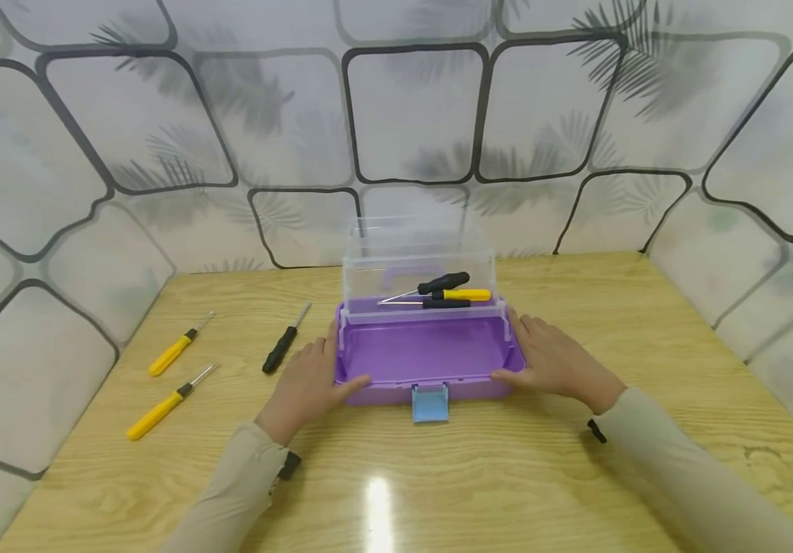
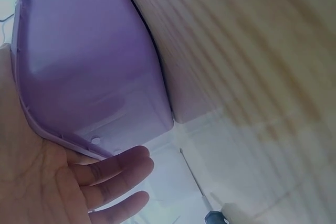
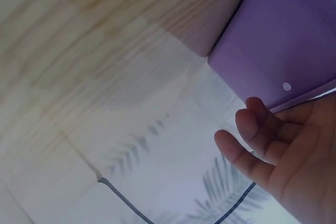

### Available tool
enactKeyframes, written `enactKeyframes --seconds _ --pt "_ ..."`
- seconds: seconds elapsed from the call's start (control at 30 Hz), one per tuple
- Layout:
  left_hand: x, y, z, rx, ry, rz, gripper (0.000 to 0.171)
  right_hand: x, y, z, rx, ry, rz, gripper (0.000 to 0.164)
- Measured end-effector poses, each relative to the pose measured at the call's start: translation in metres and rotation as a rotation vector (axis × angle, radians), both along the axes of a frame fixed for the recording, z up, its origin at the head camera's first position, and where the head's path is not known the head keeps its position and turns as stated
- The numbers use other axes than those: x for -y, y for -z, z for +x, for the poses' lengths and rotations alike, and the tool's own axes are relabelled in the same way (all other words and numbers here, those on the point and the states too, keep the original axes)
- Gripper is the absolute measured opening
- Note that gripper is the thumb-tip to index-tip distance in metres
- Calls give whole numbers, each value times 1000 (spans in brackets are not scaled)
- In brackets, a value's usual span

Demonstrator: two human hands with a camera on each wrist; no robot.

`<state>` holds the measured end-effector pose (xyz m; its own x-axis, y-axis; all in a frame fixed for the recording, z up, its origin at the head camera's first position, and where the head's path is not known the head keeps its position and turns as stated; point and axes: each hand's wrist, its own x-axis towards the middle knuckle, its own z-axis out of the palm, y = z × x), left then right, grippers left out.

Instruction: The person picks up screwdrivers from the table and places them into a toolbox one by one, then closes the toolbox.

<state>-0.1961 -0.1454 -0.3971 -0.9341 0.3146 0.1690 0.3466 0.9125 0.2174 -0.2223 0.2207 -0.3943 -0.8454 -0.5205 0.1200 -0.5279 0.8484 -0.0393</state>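
Note:
A purple toolbox (image 1: 431, 393) stands on the table, its clear lid (image 1: 413, 230) raised at the back and its blue latch (image 1: 430, 405) hanging down in front. My left hand (image 1: 308, 384) holds the left end, thumb over the front rim. At the other end my right hand (image 1: 552, 361) grips the corner the same way. Both wrist views show fingers by the box's end walls. Toward the back of the toolbox, behind a clear panel, lie a yellow screwdriver (image 1: 466, 295), a black screwdriver (image 1: 448, 283) above it and another black-handled screwdriver (image 1: 446, 304) below. The purple bottom shows bare.
Left of the toolbox, a black screwdriver (image 1: 280, 352) lies close to my left hand. Farther left are a yellow screwdriver (image 1: 170, 355) and, nearer me, a second yellow screwdriver (image 1: 156, 415). A patterned cloth wall (image 1: 413, 115) borders the wooden table (image 1: 479, 484) behind and at the sides.

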Motion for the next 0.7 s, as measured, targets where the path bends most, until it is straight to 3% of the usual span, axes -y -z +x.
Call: enactKeyframes --seconds 0.33,0.53,0.7 --pt "7 -8 2 -2 18 -108 102 -1 2 -2 -84 -10 41 107" --pt "10 -13 6 -35 35 -196 97 -4 3 -3 -75 -7 33 106" --pt "17 -13 11 -46 33 -192 93 -5 4 -3 -66 -10 33 106"
